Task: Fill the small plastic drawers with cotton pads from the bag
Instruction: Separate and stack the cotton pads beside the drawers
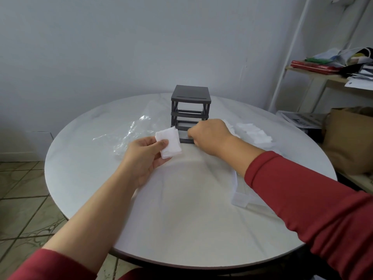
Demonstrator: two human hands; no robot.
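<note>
left hand [145, 156]: fingers and thumb pinch a small stack of cotton pads [169, 144] by its near corner. The stack is held clear of the surface, just left of the drawer frame. I read this as keeping the next load ready at the opening.
right hand [210, 136]: curled against the front of the frame's lowest level. The fingertips are turned away from me, so I cannot tell whether they grip a drawer front or only rest there. My guess is that this hand is there to draw out or steady the bottom drawer.
drawer frame [190, 110]: dark and upright, toward the far side of the surface [181, 219]. I can see straight through the two upper levels, so they look open.
loose drawer [240, 199]: a clear plastic one seems to lie on the surface beneath the right forearm, well apart from the frame. It was probably pulled for filling, but I cannot make out its contents.
bag [129, 136]: clear plastic, crumpled flat to the left of the frame. It looks emptied.
pad pile [252, 132]: loose white pads heaped to the right of the frame, just beyond the right hand. I take it they were tipped out there for easy reach.
progress: in my judgement most of the filling is yet to do.
next: the held stack needs an open drawer under it before the pinch lets go.
</note>
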